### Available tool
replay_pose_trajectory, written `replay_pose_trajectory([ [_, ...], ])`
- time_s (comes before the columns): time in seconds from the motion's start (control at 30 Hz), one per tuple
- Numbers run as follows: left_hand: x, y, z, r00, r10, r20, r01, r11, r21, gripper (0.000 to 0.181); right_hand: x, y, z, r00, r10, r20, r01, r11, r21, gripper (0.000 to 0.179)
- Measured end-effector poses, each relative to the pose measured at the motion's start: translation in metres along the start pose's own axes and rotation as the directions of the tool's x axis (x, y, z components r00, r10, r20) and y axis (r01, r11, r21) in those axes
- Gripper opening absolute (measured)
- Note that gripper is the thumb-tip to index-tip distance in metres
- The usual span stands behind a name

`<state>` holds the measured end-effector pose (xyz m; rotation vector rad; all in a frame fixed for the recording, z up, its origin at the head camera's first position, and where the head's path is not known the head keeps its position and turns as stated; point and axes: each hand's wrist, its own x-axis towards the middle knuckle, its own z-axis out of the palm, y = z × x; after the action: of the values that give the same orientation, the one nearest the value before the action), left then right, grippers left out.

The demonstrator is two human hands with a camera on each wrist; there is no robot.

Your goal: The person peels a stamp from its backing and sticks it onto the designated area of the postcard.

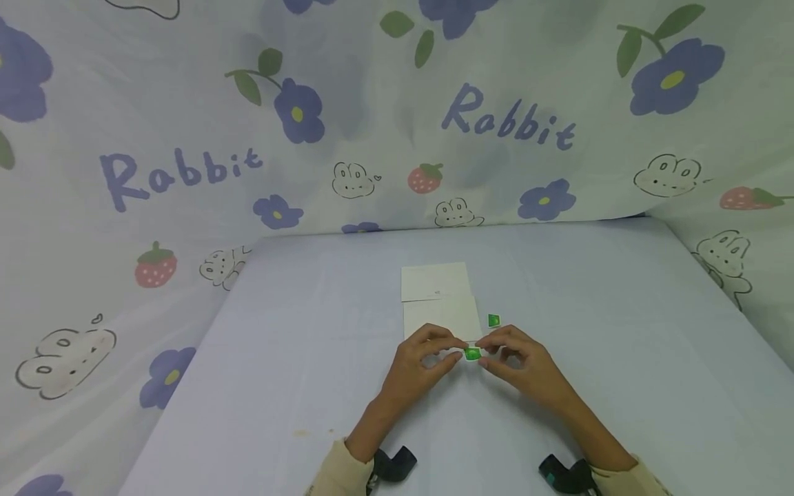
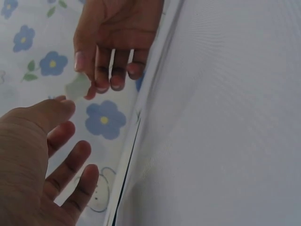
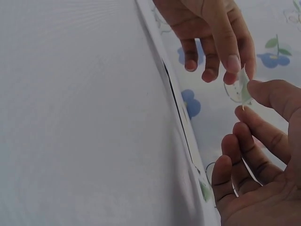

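Behind the desk (image 1: pixel 279 386) hangs a pale printed cloth (image 1: pixel 372 124) with rabbits, strawberries, purple flowers and the word "Rabbit", and the desk itself wears a plain white cover. I take the near white card (image 1: pixel 442 315) as my landmark: a far white card (image 1: pixel 434 281) lies just beyond it, their edges meeting or overlapping, I cannot tell which. The thing I am working on, a small green piece (image 1: pixel 473 353) with a pale edge, is held just on my side of the near white card, by its right corner. My left hand (image 1: pixel 414 362) pinches the piece's left edge between thumb and forefinger; my right hand (image 1: pixel 533 365) pinches the right edge the same way, so neither is free. A second green piece (image 1: pixel 493 320) lies just to the right of the near white card, touched by nothing of mine. I judge the step in hand to be fine fingertip work on the piece's edges, perhaps parting two thin layers or squaring it up; whether it has a backing is too small to make out. The next move, as I read it, calls for a light, even pinch and a steady left side while the right fingertips adjust, since something so thin could crease or slip if I pull unevenly.
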<state>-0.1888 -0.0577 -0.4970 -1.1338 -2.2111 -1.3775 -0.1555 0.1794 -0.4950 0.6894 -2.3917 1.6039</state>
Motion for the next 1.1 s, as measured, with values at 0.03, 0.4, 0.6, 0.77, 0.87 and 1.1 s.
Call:
replay_pose_trajectory([
  [0.03, 0.000, 0.000, 0.000, 1.000, 0.003, -0.001, -0.003, 1.000, 0.003, 0.018, 0.000, 0.000, 0.000, 1.000, -0.002, 0.001, 0.002, 1.000, -0.001, 0.025],
  [0.4, 0.003, -0.002, 0.000, 1.000, 0.023, -0.007, -0.023, 0.999, 0.031, 0.014, 0.003, 0.003, 0.000, 0.999, 0.045, 0.025, -0.045, 0.999, 0.017, 0.021],
  [0.6, 0.002, -0.001, 0.000, 0.999, -0.042, -0.019, 0.042, 0.999, 0.026, 0.006, 0.004, 0.002, 0.000, 0.997, -0.060, -0.058, 0.056, 0.997, -0.053, 0.024],
  [0.77, 0.002, 0.000, 0.001, 0.992, -0.123, -0.033, 0.123, 0.992, -0.022, 0.005, 0.003, -0.001, 0.001, 0.978, -0.134, -0.160, 0.114, 0.985, -0.132, 0.026],
  [0.87, 0.001, 0.001, 0.002, 0.985, -0.170, -0.040, 0.168, 0.985, -0.045, 0.005, 0.002, -0.004, 0.002, 0.972, -0.157, -0.176, 0.133, 0.981, -0.145, 0.027],
  [1.1, 0.001, 0.003, 0.003, 0.993, -0.117, 0.024, 0.118, 0.992, -0.051, 0.007, 0.000, -0.009, 0.007, 0.981, -0.152, -0.117, 0.138, 0.983, -0.124, 0.028],
])
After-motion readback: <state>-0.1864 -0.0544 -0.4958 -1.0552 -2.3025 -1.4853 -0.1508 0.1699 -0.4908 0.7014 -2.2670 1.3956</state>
